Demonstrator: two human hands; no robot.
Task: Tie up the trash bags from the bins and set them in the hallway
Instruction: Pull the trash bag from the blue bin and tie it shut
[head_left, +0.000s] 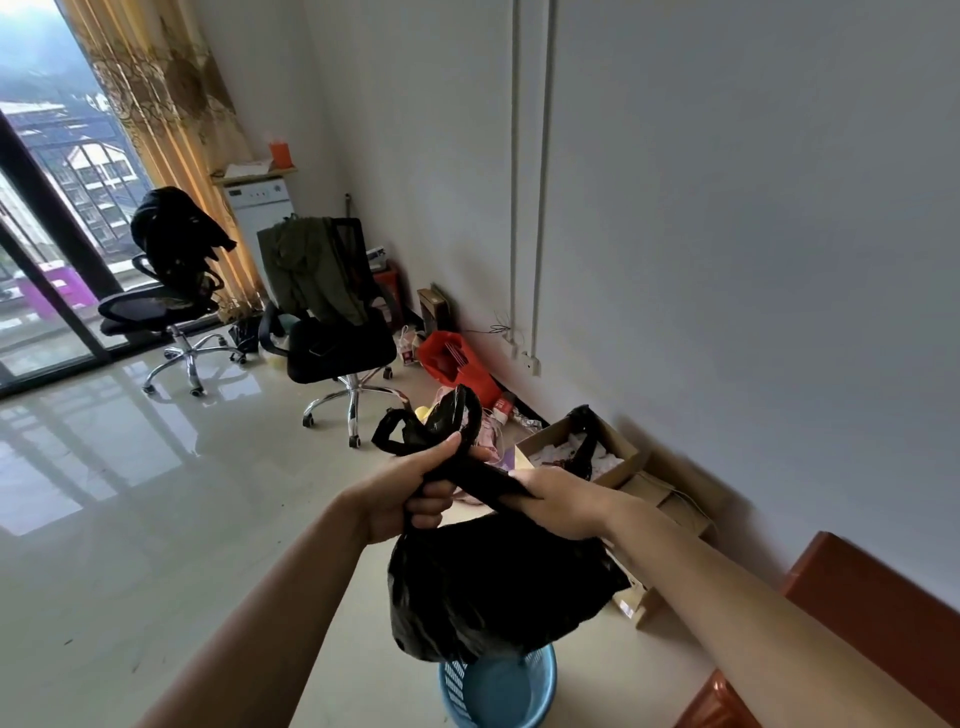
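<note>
A full black trash bag (493, 587) hangs in the air just above a blue plastic bin (501, 693) at the bottom centre. My left hand (410, 493) is closed around the bag's gathered neck, and the bag's handle loops stick up above that fist. My right hand (558, 499) grips a twisted strand of the same bag's top, to the right of the left hand. The two hands are close together, with the strand stretched between them.
An open cardboard box (623, 452) with paper and a black bag stands by the wall on the right. A red bag (457, 361) and litter lie along the wall. Two office chairs (332, 343) draped with clothes stand behind. An orange-brown piece of furniture (862, 623) is at the lower right.
</note>
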